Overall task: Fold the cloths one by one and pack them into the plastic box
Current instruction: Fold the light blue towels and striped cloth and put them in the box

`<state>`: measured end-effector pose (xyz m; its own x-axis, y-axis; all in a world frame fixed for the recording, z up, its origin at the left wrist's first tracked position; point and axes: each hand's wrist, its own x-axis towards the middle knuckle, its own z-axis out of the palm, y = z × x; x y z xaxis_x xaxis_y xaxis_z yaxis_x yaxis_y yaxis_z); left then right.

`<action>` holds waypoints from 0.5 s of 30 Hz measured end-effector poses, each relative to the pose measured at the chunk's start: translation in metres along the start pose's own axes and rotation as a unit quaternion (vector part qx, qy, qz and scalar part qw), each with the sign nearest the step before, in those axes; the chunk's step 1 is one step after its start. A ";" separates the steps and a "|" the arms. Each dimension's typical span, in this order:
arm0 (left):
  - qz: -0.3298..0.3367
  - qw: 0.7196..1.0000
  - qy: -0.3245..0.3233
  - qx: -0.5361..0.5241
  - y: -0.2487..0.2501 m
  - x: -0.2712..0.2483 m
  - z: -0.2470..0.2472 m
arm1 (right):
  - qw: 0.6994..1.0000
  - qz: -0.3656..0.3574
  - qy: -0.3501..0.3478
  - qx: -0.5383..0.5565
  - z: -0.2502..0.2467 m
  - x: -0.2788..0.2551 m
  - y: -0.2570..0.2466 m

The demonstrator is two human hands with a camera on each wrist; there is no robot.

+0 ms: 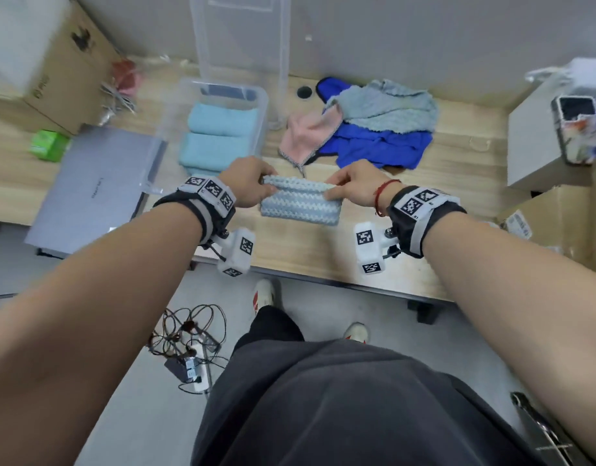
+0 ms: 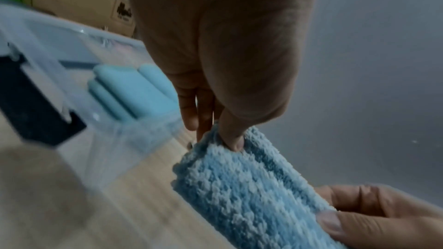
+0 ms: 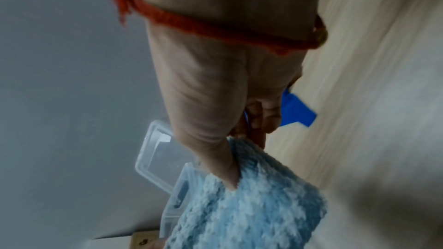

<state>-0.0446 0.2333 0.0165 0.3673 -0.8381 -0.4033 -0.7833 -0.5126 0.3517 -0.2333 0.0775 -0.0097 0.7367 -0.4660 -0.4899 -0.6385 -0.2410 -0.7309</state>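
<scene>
Looking through the head view, I note my left hand (image 1: 247, 181) and right hand (image 1: 355, 185) each pinching an upper corner of the folded light-blue striped cloth (image 1: 300, 205) at frame centre, over the wooden table (image 1: 323, 250). Up and to the left of it stands the clear plastic box (image 1: 261, 102) with folded turquoise cloths (image 1: 219, 136) inside; its lid (image 1: 239, 38) leans upright behind. Upper right of centre lies a heap: pink cloth (image 1: 308, 134), royal-blue cloth (image 1: 384, 148), grey-blue cloth (image 1: 390, 107).

Left wrist view: thumb and fingers (image 2: 231, 135) close narrowly on the cloth's end (image 2: 242, 186); the box (image 2: 134, 150) sits at left, the other hand (image 2: 374, 217) at lower right.

Right wrist view: thumb (image 3: 223, 168) clamps the cloth (image 3: 251, 215) at frame bottom; the box (image 3: 172, 202) shows at lower left, blue fabric (image 3: 297, 111) right of centre.
</scene>
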 end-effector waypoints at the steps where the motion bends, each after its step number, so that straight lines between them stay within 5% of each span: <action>1: -0.004 1.000 0.007 0.006 -0.010 0.001 -0.010 | 1.000 -0.013 0.006 -0.007 0.000 0.006 -0.012; 7: -0.013 0.998 0.015 0.062 -0.100 0.016 -0.079 | 0.994 -0.070 0.029 -0.083 0.040 0.070 -0.104; 15: -0.003 0.987 -0.036 0.159 -0.202 0.051 -0.103 | 0.958 -0.070 0.036 -0.277 0.109 0.151 -0.174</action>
<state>0.1836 0.2752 0.0117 0.3443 -0.8145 -0.4670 -0.9035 -0.4226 0.0710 0.0138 0.1422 -0.0084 0.8190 -0.4487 -0.3578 -0.5697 -0.7107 -0.4127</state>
